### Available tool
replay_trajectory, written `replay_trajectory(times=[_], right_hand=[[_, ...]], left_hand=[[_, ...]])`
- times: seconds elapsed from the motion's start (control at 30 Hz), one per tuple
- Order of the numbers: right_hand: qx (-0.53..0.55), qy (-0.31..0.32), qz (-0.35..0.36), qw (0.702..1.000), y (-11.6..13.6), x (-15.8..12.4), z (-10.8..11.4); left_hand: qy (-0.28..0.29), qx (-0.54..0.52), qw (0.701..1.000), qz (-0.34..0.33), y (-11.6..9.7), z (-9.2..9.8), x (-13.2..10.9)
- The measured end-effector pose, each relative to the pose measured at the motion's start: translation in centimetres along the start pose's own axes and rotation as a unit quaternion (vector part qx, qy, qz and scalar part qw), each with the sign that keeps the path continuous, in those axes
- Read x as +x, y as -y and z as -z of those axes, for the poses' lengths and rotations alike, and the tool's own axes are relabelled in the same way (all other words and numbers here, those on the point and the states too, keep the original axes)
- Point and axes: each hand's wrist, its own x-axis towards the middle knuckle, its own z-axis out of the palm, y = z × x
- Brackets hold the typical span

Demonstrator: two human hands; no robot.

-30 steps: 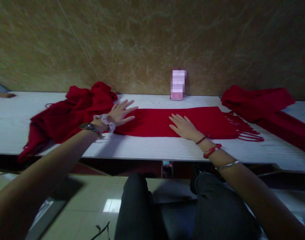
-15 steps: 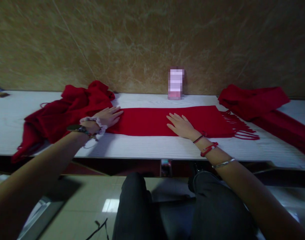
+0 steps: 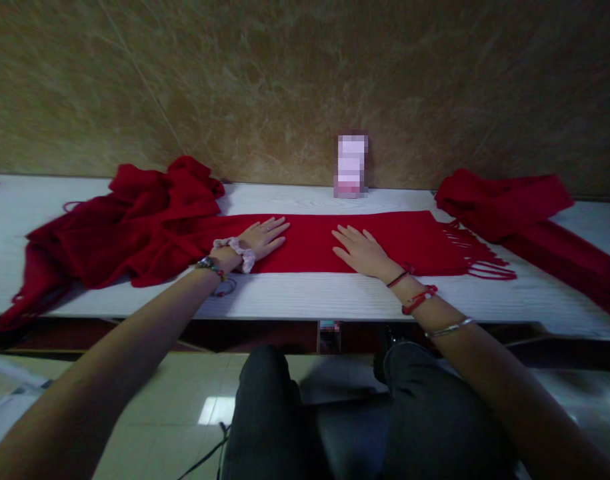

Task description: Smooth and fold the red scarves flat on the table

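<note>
A red scarf (image 3: 309, 243) lies stretched flat along the white tabletop (image 3: 295, 297), its fringe pointing right and its left part bunched in a loose heap. My left hand (image 3: 265, 237) rests palm down on the flat stretch, fingers spread, just right of the heap. Farther right, my right hand (image 3: 361, 251) also lies flat on the cloth with its fingers apart. Neither hand grips anything. Another red scarf (image 3: 505, 203), loosely folded over, lies at the right, close to the fringe.
Behind the table rises a brown marbled wall (image 3: 265, 87). A blurred pink and white object (image 3: 351, 167) stands at the table's back edge. Below the front edge are my knees (image 3: 267, 407) and the tiled floor.
My left hand has moved right along the scarf, toward my right hand. The bunched part now reaches a little farther left. My right hand has stayed in place.
</note>
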Motion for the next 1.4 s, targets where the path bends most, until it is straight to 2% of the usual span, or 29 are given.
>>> replay_trajectory(times=[0.1, 0.2, 0.27, 0.37, 0.47, 0.53, 0.67, 0.77, 0.83, 0.93, 1.1, 1.2, 1.27, 1.33, 1.4], right_hand=[[-0.001, -0.002, 0.0, 1.0, -0.1, 0.0, -0.1], [0.001, -0.001, -0.002, 1.0, -0.1, 0.1, -0.2], [0.001, -0.001, -0.003, 1.0, -0.1, 0.1, -0.2], [0.001, -0.001, -0.004, 1.0, -0.1, 0.1, 0.0], [0.0, 0.003, -0.007, 1.0, 0.0, 0.0, 0.0], [0.001, 0.003, -0.007, 1.0, 0.0, 0.1, 0.0], [0.003, -0.002, -0.004, 1.0, -0.1, 0.1, -0.2], [0.002, -0.005, -0.002, 1.0, -0.2, 0.1, -0.2], [0.001, -0.002, -0.002, 1.0, -0.1, 0.1, -0.2], [-0.001, 0.001, 0.0, 1.0, 0.0, 0.1, 0.0], [-0.001, 0.002, -0.004, 1.0, 0.0, -0.1, 0.0], [0.0, 0.013, -0.005, 1.0, -0.1, -0.1, 0.2], [0.01, 0.044, -0.011, 0.999, 0.0, 0.2, 0.6], [0.026, 0.073, -0.03, 0.997, 0.6, 1.1, 1.2], [0.041, 0.066, -0.038, 0.996, 1.8, 2.6, 1.6]], left_hand=[[0.012, -0.009, 0.999, 0.037, 1.8, 0.3, -1.0], [0.024, -0.014, 0.997, 0.067, 2.1, 0.9, -1.2], [0.024, -0.012, 0.997, 0.078, 1.2, 1.4, -0.8], [-0.005, -0.008, 0.997, 0.072, -1.1, 1.8, 0.4], [-0.022, -0.015, 0.998, 0.055, -3.3, 1.2, 1.1], [-0.022, -0.015, 0.998, 0.054, -3.7, 0.6, 1.1], [-0.024, -0.016, 0.997, 0.075, -1.6, -0.1, 0.0], [-0.008, -0.025, 0.991, 0.134, 0.3, 0.3, -0.7], [0.004, -0.031, 0.986, 0.162, 0.7, 0.8, -0.7], [-0.008, -0.031, 0.986, 0.161, -0.1, 1.3, -0.1], [-0.029, -0.031, 0.992, 0.116, -2.1, 1.1, 0.8], [-0.029, -0.038, 0.992, 0.118, -2.3, 0.9, 0.7], [-0.032, -0.042, 0.991, 0.126, -2.2, 0.7, 0.7], [-0.037, -0.047, 0.99, 0.131, -2.0, 0.5, 0.7], [-0.04, -0.052, 0.989, 0.134, -1.9, 0.4, 0.8]])
